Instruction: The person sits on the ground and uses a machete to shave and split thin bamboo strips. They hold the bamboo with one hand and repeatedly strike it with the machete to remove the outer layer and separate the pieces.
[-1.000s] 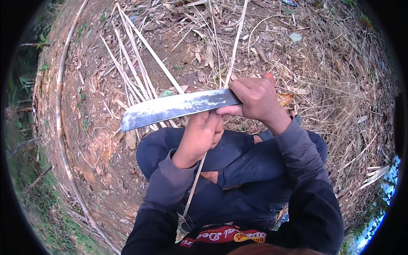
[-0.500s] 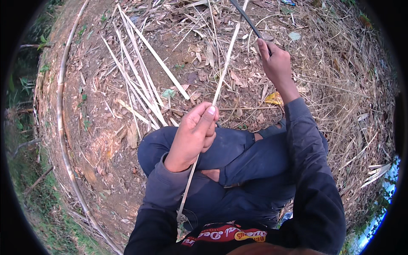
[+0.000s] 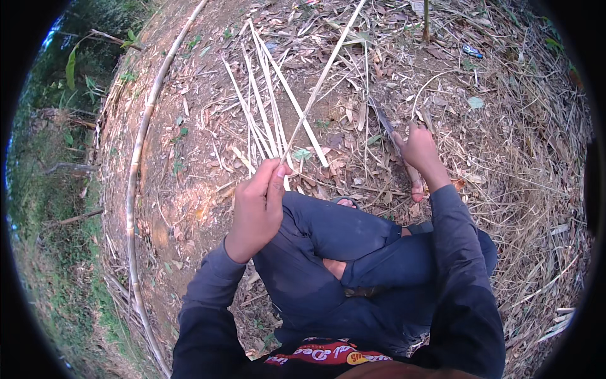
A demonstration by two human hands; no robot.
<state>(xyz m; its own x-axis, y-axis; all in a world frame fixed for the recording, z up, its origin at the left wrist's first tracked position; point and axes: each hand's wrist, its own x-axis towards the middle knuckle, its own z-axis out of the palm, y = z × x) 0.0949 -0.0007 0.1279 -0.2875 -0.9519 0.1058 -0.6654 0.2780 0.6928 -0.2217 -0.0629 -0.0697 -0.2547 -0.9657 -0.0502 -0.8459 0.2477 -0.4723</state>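
My left hand (image 3: pixel 260 205) pinches the lower end of a long pale bamboo strip (image 3: pixel 325 72) between thumb and fingers. The strip slants up and away to the right, crossing above other strips on the ground. Low over the ground at the right, my right hand (image 3: pixel 419 155) is curled at a knife (image 3: pixel 384 121), its thumb against it where blade and handle meet. The dark blade points away and left; the reddish-brown handle (image 3: pixel 415 184) shows below the hand. Part of the grip is hidden by the hand.
Several split bamboo strips (image 3: pixel 268 104) lie in a loose bundle ahead. A long bamboo pole (image 3: pixel 140 136) runs along the left. My crossed legs (image 3: pixel 353 237) are in front of me. Dry leaves and shavings cover the ground, with a thin upright stick (image 3: pixel 426 22) farther off.
My right hand has lowered the knife toward the ground and nearer me. My left hand has moved left with the strip, which no longer runs back under its forearm. The view has shifted left.
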